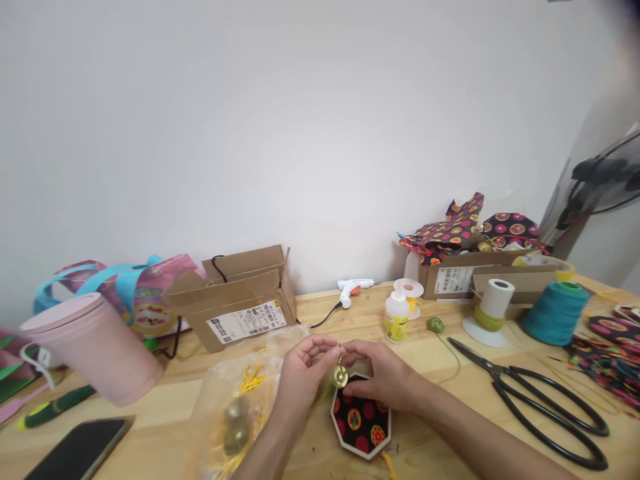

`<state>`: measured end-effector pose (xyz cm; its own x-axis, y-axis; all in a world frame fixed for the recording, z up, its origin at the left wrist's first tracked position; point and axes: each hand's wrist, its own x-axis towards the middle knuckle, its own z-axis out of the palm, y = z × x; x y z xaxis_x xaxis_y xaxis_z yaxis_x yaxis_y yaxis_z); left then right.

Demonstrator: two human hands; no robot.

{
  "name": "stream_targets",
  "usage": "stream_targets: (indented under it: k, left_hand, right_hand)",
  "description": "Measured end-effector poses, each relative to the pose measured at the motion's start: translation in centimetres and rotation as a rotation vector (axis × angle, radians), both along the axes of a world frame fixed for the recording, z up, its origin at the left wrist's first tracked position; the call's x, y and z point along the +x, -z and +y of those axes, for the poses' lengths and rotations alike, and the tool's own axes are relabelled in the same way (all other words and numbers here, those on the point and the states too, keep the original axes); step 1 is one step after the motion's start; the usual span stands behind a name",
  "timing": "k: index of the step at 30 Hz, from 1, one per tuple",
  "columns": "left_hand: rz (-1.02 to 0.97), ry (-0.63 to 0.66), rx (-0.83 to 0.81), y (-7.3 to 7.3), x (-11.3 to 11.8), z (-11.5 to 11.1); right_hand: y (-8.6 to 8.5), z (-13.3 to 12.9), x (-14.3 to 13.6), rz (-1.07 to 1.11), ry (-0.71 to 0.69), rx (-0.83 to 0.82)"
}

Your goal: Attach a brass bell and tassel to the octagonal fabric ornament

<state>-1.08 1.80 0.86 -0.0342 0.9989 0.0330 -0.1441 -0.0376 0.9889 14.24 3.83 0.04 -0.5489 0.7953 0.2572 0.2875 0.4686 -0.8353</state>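
A small gold bell [339, 376] hangs between my two hands at the lower middle. My left hand [309, 367] pinches at the top of the bell with thumb and fingertips. Close on its right, my right hand [377, 373] has its fingers bent near the bell's top, over the upper edge of an octagonal piece [361, 421]. That piece has dark, flower-patterned fabric and a pale rim, and a yellow cord [389, 465] comes out at its bottom. What exactly the right fingertips hold is too small to tell. A plastic bag [210, 407] with gold bells and yellow cords lies left of my left hand.
Black scissors [530, 393], a teal thread cone [556, 313] and a white spool [494, 307] are on the right. A glue bottle [397, 317] and glue gun [354, 290] stand behind. Cardboard boxes [250, 300], a pink bin [95, 347] and a phone [80, 450] are leftward.
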Motion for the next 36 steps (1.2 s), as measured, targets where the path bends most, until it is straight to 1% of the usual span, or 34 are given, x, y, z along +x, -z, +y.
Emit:
stream_targets:
  k: [3,7,11,14,19,26,36]
  left_hand:
    - [-0.018,0.007,0.011,-0.14,0.05,-0.09]
    - [-0.02,0.005,0.047,-0.34,0.0,-0.11]
    - [-0.033,-0.039,0.059,-0.5,-0.09,-0.18]
    - [-0.039,-0.075,0.083,-0.61,-0.09,-0.3]
    - [-0.04,-0.088,0.095,-0.68,-0.09,-0.38]
    - [-0.045,-0.068,0.081,-0.76,-0.01,-0.5]
    - [-0.033,-0.086,0.084,-0.75,0.05,-0.47]
  right_hand:
    - [-0.05,-0.07,-0.2,0.072,0.018,0.006]
    - [-0.69,-0.41,-0.55,0.186,0.07,0.017]
    - [-0.89,-0.61,-0.88,0.221,0.111,0.024]
    - [-0.54,-0.57,-0.96,0.216,0.12,0.061]
    - [-0.2,-0.59,-0.88,0.192,0.102,0.137]
    - [-0.58,-0.91,-0.84,0.159,0.13,0.141]
    - [-0.26,-0.81,-0.68,0.179,0.116,0.12]
